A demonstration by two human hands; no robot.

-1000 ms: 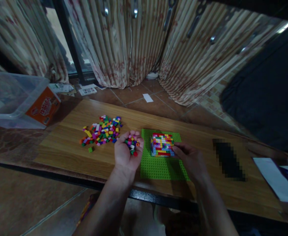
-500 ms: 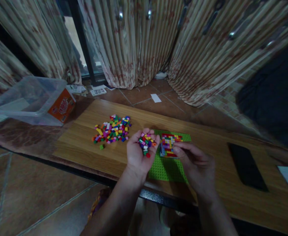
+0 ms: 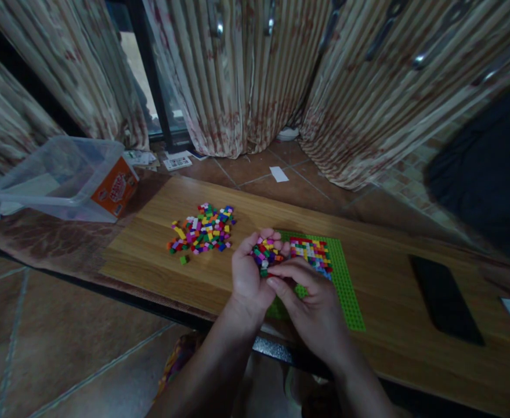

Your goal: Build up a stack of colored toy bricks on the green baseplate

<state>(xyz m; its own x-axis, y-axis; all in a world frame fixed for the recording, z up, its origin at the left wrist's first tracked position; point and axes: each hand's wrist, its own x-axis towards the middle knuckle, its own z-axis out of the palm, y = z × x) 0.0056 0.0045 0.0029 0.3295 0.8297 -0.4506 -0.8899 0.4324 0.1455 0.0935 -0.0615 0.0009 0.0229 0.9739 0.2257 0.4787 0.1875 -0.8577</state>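
Palm up, my left hand (image 3: 248,276) is cupped around a small heap of colourful toy bricks (image 3: 265,251). My right hand (image 3: 311,302) reaches across to the heel of that palm, thumb and forefinger pinched on a small red brick (image 3: 271,275). Behind both hands lies a green studded baseplate (image 3: 346,284), partly covered by the right hand. On its far part sits a block of multicoloured bricks (image 3: 309,249) in rows, its near left portion hidden by my fingers.
A loose pile of mixed bricks (image 3: 206,229) lies left of my hands, with one green brick (image 3: 184,259) apart from it. A dark flat slab (image 3: 446,299) rests on the wooden table (image 3: 385,261) at right. At far left stands a clear plastic box (image 3: 58,197).
My right hand has moved left from the brick block to my left palm and now pinches the red brick there. More of the baseplate's right side shows. The view has shifted slightly.
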